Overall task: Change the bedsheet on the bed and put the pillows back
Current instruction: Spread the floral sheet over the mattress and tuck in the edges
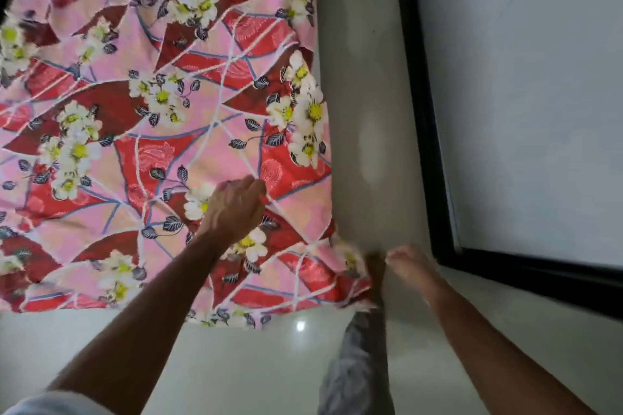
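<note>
Both forearms reach out over a pale glossy floor.
Left hand pinches the floral sheet spread on the bed; right hand, blurred, grip unclear, beside sheet corner; grey wall.

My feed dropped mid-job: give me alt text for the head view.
A person's left hand grips the pink and red floral cotton bedsheet spread over the bed, near its right edge. The right hand, blurred, is at the sheet's near right corner. A black-framed white panel stands to the right, above a pale glossy floor.
</note>
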Demonstrator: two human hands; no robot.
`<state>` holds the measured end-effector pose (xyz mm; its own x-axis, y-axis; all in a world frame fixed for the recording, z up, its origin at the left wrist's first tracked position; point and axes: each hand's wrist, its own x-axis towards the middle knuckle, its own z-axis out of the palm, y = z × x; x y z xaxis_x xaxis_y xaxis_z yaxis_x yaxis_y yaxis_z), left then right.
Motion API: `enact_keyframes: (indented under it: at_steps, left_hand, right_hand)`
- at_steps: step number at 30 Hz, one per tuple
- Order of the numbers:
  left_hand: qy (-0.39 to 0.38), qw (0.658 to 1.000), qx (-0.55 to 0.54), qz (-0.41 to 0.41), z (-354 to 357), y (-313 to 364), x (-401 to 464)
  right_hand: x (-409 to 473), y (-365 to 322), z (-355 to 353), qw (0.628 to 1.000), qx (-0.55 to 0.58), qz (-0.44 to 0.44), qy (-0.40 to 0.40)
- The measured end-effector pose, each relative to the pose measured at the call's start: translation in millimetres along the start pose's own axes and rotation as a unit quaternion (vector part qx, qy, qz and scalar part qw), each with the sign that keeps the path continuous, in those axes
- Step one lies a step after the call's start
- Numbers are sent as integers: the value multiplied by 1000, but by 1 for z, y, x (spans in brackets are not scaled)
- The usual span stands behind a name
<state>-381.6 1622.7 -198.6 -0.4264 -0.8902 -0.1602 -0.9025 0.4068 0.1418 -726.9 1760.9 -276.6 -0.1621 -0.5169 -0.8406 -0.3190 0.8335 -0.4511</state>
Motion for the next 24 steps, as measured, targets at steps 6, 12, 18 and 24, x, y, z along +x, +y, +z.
enact_keyframes:
  at_steps: [6,12,18,24]
  left_hand:
    - [-14,969,-93,-229,25,-19,112]
    - [-89,937,-154,-302,51,-8,141]
    - [-106,924,-149,-335,32,-5,148]
    - [-64,951,-130,-272,6,-27,193]
  right_hand:
    - [89,-200,-46,988,-52,-138,-36]
    - [179,-379,-32,985,70,-149,-53]
    - [210,-438,-11,983,148,-69,-84]
    - [280,-422,-119,992,53,-116,-13]
